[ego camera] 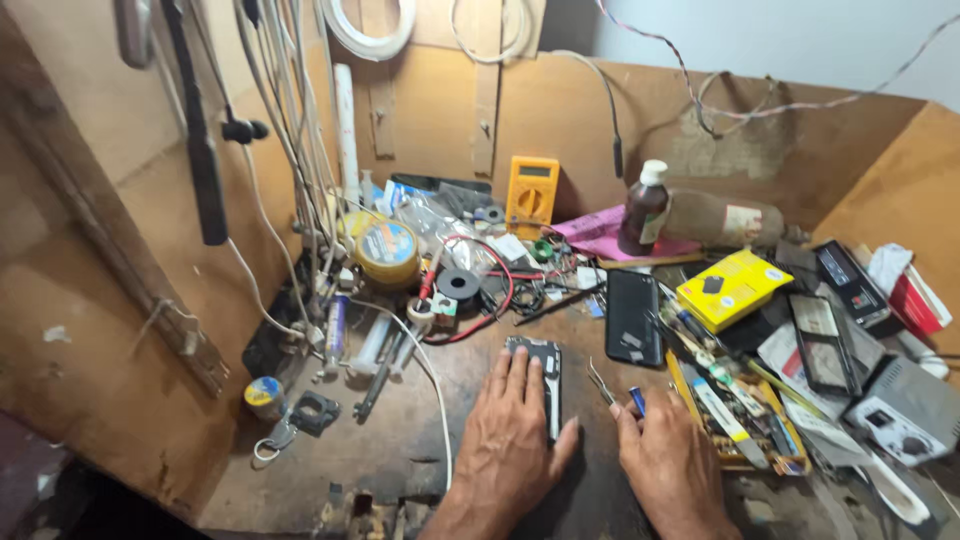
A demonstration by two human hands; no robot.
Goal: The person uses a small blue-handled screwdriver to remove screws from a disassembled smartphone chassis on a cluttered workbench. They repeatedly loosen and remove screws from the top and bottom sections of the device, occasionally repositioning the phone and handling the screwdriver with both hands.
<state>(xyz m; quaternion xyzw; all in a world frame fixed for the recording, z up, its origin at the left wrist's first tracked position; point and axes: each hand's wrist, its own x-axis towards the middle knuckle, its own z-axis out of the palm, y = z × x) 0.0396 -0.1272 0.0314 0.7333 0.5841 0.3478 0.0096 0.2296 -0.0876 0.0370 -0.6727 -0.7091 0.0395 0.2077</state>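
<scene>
An opened dark phone (540, 375) lies flat on the worn wooden bench, its back removed. My left hand (510, 430) rests on top of it, fingers spread over its left side and thumb at its lower right edge, pinning it down. To the right, my right hand (665, 455) is closed around a small tool with a blue tip (637, 400). Thin metal tweezers (600, 383) lie between the phone and that hand; whether the fingers touch them is unclear.
A second black phone (632, 315) lies behind. A yellow box (732, 288), yellow multimeter (531, 193), brown bottle (645, 208), tape rolls (388, 250), syringes (375, 345) and red and white wires crowd the back. A tray of parts (740, 415) and a grey box (905, 410) sit at right.
</scene>
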